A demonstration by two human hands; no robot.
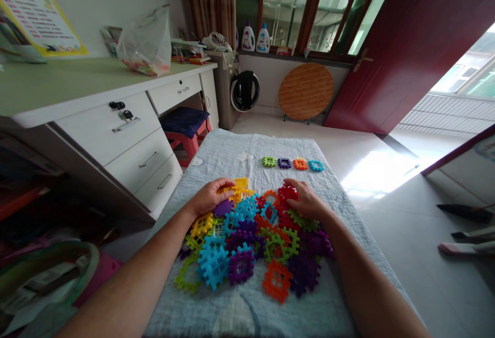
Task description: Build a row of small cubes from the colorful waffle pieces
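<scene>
A pile of colourful plastic interlocking square tiles (pixel 243 224) lies on a cloth-covered table. At its far left edge my left hand (pixel 211 197) rests by the yellow tiles (pixel 240 183), thumb and forefinger apart. A purple tile (pixel 223 208) sits just under that thumb. My right hand (pixel 305 200) is at the far right of the pile, its thumb and forefinger spread beside a red tile (pixel 286 193). Some of its fingers are hidden. Beyond the pile stands a row of separate tiles: green (pixel 269 162), purple (pixel 284 163), orange (pixel 300 164) and blue (pixel 316 166).
The light blue cloth (pixel 247 147) covers the table. To the left are a white desk (pixel 127 137) with drawers and a red stool (pixel 185 132). A washing machine (pixel 226 90), a round wooden board (pixel 306 90) and a dark red door (pixel 390 54) stand farther back.
</scene>
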